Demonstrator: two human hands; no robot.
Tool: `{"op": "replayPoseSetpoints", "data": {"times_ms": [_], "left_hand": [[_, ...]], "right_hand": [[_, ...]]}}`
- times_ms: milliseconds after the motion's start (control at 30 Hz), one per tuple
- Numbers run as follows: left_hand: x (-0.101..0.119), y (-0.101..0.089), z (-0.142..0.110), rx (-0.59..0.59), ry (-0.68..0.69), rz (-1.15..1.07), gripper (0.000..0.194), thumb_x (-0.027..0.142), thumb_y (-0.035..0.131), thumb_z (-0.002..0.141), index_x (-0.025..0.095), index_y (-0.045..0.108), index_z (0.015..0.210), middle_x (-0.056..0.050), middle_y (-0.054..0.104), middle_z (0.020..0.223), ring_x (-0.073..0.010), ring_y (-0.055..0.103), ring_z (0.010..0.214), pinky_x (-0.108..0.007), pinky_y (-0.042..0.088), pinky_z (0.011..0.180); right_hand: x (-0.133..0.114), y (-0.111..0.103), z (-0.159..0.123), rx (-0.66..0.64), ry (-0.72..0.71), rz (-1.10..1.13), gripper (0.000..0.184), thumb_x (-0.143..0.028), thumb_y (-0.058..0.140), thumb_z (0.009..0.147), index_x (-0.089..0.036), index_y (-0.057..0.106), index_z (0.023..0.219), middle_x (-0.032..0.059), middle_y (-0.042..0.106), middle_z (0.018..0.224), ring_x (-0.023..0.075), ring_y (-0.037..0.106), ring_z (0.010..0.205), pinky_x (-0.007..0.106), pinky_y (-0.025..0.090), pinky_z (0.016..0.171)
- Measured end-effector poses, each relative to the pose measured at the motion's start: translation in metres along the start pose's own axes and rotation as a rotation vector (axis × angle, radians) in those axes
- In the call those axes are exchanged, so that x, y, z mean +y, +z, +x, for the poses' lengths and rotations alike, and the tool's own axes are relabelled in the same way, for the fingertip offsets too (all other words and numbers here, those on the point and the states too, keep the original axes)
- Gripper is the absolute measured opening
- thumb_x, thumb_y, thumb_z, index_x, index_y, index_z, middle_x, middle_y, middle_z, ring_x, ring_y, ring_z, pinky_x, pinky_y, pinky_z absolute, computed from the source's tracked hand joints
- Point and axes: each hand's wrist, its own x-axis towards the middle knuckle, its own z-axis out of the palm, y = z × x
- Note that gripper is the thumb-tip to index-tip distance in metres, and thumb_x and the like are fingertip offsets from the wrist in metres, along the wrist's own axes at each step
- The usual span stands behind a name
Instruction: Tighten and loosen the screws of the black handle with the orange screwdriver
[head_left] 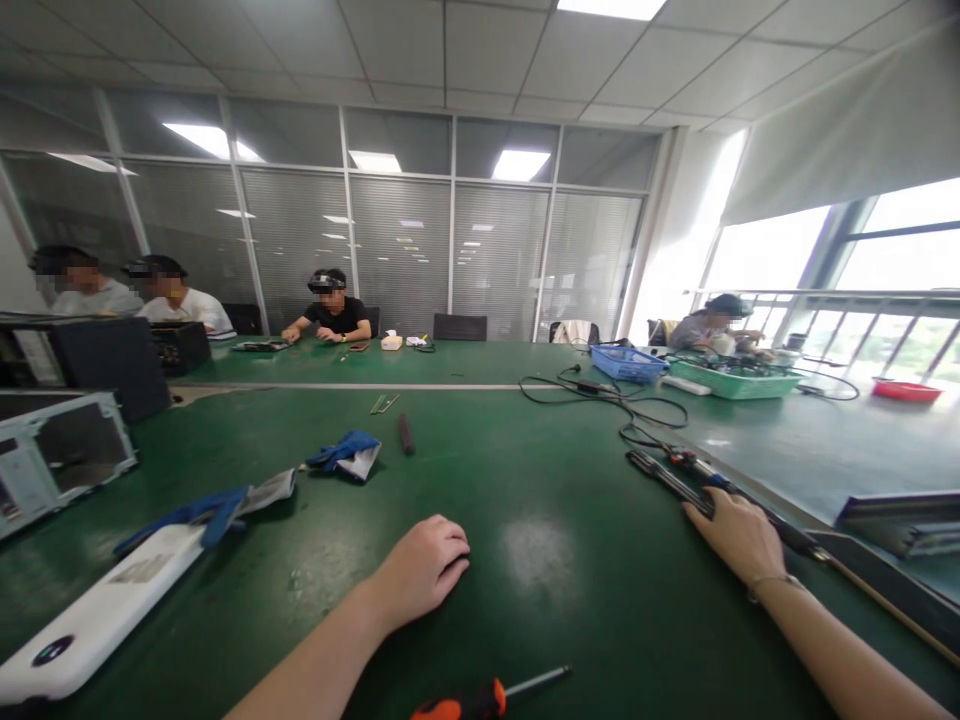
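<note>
My left hand (431,562) rests on the green tabletop, its fingers curled in and no object showing in them. At the right, my right hand (739,535) closes over a long, narrow black tool (664,472); the palm hides its near end, and I cannot tell its kind. Right beside those fingers lies a blue and black rod-shaped tool (709,473). A screwdriver (487,697) with an orange and black handle lies near the bottom edge, its shaft pointing right.
Blue-grey gloves (349,455), a long white device (112,610), a metal case (64,455) and a dark stick (406,434) lie leftward. Cables (600,390), a blue basket (628,362) and a green basket (739,380) stand right. Several people sit around the tables.
</note>
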Motion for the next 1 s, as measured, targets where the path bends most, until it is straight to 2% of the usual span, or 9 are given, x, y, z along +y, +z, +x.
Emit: {"op": "replayPoseSetpoints", "data": {"times_ms": [100,233,400,467,600,667,767,867,1000], "left_hand": [[0.0,0.0,0.0,0.002,0.011,0.014,0.019,0.017,0.052,0.09,0.016,0.069,0.099,-0.008,0.067,0.1,-0.0213,0.059,0.095,-0.035,0.05,0.086],[-0.001,0.001,0.0,0.003,0.022,0.015,0.019,0.017,0.053,0.09,0.016,0.069,0.1,-0.008,0.067,0.1,-0.0209,0.059,0.094,-0.034,0.05,0.086],[-0.005,0.005,0.002,0.013,0.036,0.01,0.02,0.017,0.051,0.09,0.018,0.068,0.101,-0.007,0.066,0.102,-0.021,0.059,0.095,-0.035,0.051,0.086],[-0.006,0.006,0.002,0.022,0.022,0.008,0.023,0.018,0.051,0.09,0.019,0.066,0.107,-0.007,0.066,0.106,-0.0215,0.06,0.098,-0.036,0.051,0.089],[-0.006,0.006,0.003,0.139,-0.09,0.002,0.046,0.029,0.057,0.088,0.023,0.048,0.133,-0.008,0.057,0.126,-0.0247,0.055,0.114,-0.043,0.047,0.098],[-0.007,0.005,0.003,0.197,-0.148,-0.01,0.055,0.036,0.06,0.086,0.024,0.043,0.137,-0.008,0.054,0.131,-0.0265,0.052,0.119,-0.045,0.045,0.101],[-0.01,0.004,0.002,0.223,-0.215,-0.031,0.065,0.041,0.07,0.077,0.024,0.046,0.135,-0.01,0.052,0.133,-0.029,0.049,0.122,-0.047,0.043,0.103],[-0.013,0.004,0.001,0.182,-0.243,-0.074,0.067,0.04,0.076,0.069,0.023,0.052,0.13,-0.01,0.053,0.131,-0.029,0.05,0.12,-0.045,0.042,0.103],[-0.012,0.002,0.001,0.056,-0.208,-0.155,0.048,0.041,0.077,0.068,0.023,0.065,0.11,-0.006,0.064,0.112,-0.025,0.059,0.104,-0.038,0.047,0.093]], "right_hand": [[-0.011,-0.005,-0.007,-0.025,-0.001,0.063,0.051,-0.045,0.038,0.089,-0.01,0.06,0.119,0.0188,0.066,0.102,0.0347,0.061,0.094,0.042,0.048,0.077],[-0.035,-0.01,-0.011,-0.056,-0.081,0.16,0.046,-0.042,0.043,0.088,-0.014,0.063,0.119,0.0134,0.068,0.104,0.0312,0.061,0.096,0.039,0.048,0.081],[-0.081,-0.014,-0.015,-0.09,-0.166,0.322,0.041,-0.038,0.046,0.088,-0.02,0.063,0.121,0.0075,0.069,0.11,0.0278,0.06,0.101,0.036,0.047,0.086],[-0.105,-0.017,-0.019,-0.112,-0.216,0.398,0.04,-0.036,0.049,0.087,-0.023,0.063,0.122,0.0052,0.069,0.111,0.0262,0.06,0.101,0.035,0.046,0.088],[-0.157,-0.03,-0.034,-0.162,-0.361,0.553,0.04,-0.033,0.052,0.086,-0.022,0.063,0.122,0.0047,0.069,0.113,0.0247,0.06,0.101,0.036,0.046,0.09],[-0.182,-0.041,-0.047,-0.195,-0.458,0.629,0.039,-0.033,0.053,0.086,-0.023,0.063,0.122,0.0037,0.068,0.114,0.0234,0.059,0.102,0.036,0.045,0.092],[-0.21,-0.059,-0.067,-0.251,-0.598,0.728,0.037,-0.032,0.057,0.085,-0.026,0.064,0.12,0.0017,0.068,0.114,0.0212,0.059,0.103,0.034,0.045,0.092],[-0.221,-0.08,-0.082,-0.325,-0.721,0.834,0.035,-0.03,0.061,0.083,-0.029,0.065,0.118,0.0002,0.069,0.112,0.0197,0.06,0.102,0.033,0.045,0.093],[-0.216,-0.101,-0.089,-0.482,-0.862,0.992,0.035,-0.031,0.065,0.081,-0.027,0.066,0.116,0.0022,0.07,0.109,0.0211,0.06,0.1,0.034,0.045,0.092]]}}
